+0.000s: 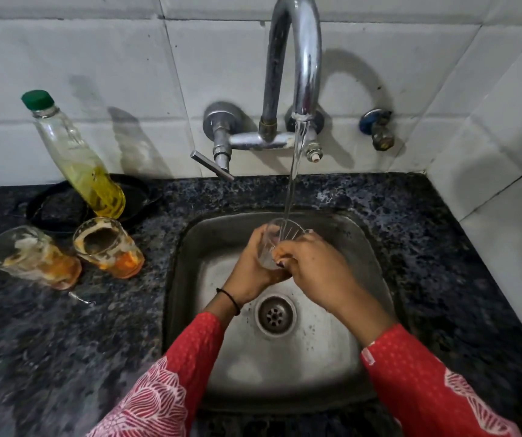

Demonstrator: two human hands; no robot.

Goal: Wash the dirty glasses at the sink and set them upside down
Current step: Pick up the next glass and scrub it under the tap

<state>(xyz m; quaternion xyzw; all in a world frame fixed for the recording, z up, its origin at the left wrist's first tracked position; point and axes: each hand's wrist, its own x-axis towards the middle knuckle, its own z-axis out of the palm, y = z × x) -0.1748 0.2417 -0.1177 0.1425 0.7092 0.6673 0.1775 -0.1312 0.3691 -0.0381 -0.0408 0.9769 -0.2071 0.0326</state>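
Steel sink [284, 367], one tap [297, 58] running above it, so this looks like mid-rinse. The left hand [253, 263] and right hand [313, 266] both grip the clear glass [280, 238] over the sink, under the stream. Next it needs emptying and flipping rim-down beside the sink. Count: one bottle [76, 159] and three glasses total, with the stained glass [108, 247] and the smeared glass [32, 257] waiting left of the sink.
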